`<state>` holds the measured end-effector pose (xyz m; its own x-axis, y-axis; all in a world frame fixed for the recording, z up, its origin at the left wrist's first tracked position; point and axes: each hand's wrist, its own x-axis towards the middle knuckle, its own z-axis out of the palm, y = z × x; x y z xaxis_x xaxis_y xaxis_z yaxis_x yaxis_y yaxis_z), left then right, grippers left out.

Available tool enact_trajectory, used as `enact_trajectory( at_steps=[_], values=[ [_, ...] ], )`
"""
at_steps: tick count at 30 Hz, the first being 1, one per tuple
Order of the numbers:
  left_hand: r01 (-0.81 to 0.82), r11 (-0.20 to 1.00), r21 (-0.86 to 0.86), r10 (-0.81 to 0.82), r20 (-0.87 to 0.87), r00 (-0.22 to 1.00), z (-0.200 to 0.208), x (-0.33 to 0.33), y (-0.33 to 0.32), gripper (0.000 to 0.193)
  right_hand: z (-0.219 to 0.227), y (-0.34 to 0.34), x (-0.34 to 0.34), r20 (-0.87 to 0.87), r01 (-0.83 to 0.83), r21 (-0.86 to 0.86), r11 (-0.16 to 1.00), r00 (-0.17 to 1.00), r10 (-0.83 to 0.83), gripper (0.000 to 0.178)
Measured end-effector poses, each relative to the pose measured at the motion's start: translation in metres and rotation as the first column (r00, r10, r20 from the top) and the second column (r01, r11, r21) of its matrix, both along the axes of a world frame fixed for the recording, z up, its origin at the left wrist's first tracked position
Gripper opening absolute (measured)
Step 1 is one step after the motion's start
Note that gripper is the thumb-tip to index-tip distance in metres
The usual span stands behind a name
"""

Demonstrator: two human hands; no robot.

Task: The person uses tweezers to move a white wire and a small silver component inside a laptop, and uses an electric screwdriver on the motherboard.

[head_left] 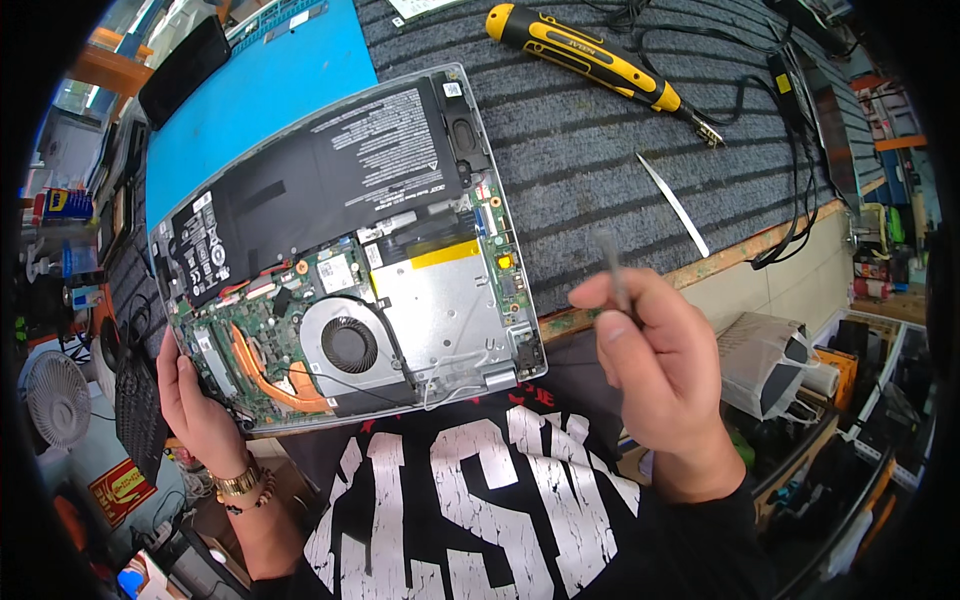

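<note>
Laptop laid bare, inner parts in place

In the head view, the only one I had from my distant seat, the laptop (pixel 435 320) lay with its insides facing up, its far side over the blue mat (pixel 300 75) and its near edge jutting past the bench (pixel 570 185). The left hand (pixel 203 410) was closed on its near left corner; the right hand (pixel 665 365), well apart from it, pinched a slim grey tool (pixel 614 268) clear of the casing — too blurred for me to name.

I judged the opening-up done, since the cover was off. Deeper stripping, if wanted, looked undone: the battery (pixel 310 180), the fan (pixel 348 345) and the copper heat pipe (pixel 265 375) all sat in the shell. I couldn't tell which plugs or screws were loose.

The yellow-and-black screwdriver (pixel 600 62) lay on the bench, a white strip (pixel 675 205) near it.

As for containers — a pale bag (pixel 762 365) stood off to the right, and a blue-and-yellow container (pixel 66 204) to the left; I couldn't see into either.
</note>
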<state>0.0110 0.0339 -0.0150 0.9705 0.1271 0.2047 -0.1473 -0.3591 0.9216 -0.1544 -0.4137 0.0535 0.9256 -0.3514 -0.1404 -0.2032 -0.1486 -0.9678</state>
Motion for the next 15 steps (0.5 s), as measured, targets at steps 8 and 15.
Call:
enact_trajectory(
  at_steps=[8, 15],
  values=[
    [0.022, 0.998, 0.061, -0.021, -0.018, 1.0, 0.002, 0.006, -0.002, 0.044, 0.001, 0.011, 0.014, -0.029, -0.146, -0.176, 0.974, 0.989, 0.143, 0.035],
    [0.057, 0.972, 0.229, -0.065, 0.027, 0.998, 0.009, 0.006, -0.004, 0.042, 0.006, 0.01, 0.02, -0.142, -0.194, -0.175, 0.965, 0.975, 0.171, 0.036]
  ],
)
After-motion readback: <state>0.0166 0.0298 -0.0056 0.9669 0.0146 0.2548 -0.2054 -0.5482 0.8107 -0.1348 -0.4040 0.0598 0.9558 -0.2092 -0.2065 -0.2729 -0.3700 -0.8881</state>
